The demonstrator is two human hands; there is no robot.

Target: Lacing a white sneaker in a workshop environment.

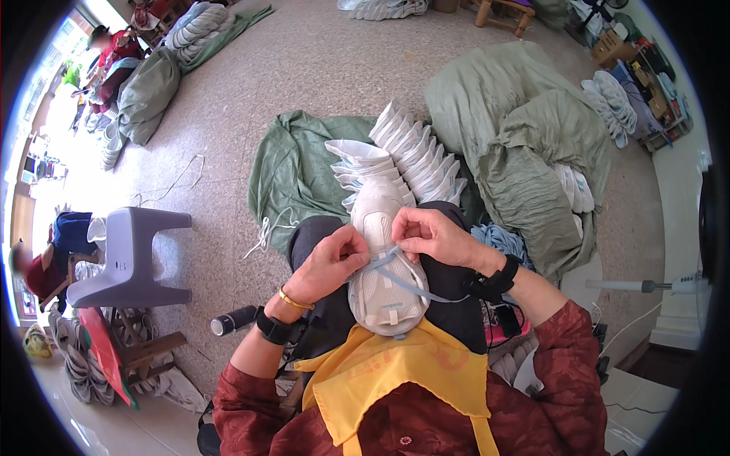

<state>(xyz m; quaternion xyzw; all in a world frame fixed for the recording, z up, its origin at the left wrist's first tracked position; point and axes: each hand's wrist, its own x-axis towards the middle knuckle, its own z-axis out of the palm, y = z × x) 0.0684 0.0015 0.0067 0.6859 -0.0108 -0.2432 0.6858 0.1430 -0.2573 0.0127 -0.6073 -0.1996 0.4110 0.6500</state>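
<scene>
An off-white shoe (pixel 391 304) rests on my lap between my knees, its toe pointing away from me. A flat blue-grey shoelace (pixel 407 284) runs across its tongue, with one end trailing right over my thigh. My left hand (pixel 328 262) is closed at the shoe's left edge, thumb and finger pinching the lace. Over the right side of the eyelets, my right hand (pixel 435 240) is also closed in a pinch on the lace. The fingertips partly hide the lace where each hand grips it. A yellow apron (pixel 403 380) covers my lap behind the heel.
Stacked white shoes (pixel 418 156) stand just beyond my knees on a green cloth (pixel 293 163). A large green sack (pixel 525 114) and a bundle of blue laces (pixel 498 239) lie to the right. To the left are a grey plastic stool (pixel 125 254) and a dark bottle (pixel 234 321).
</scene>
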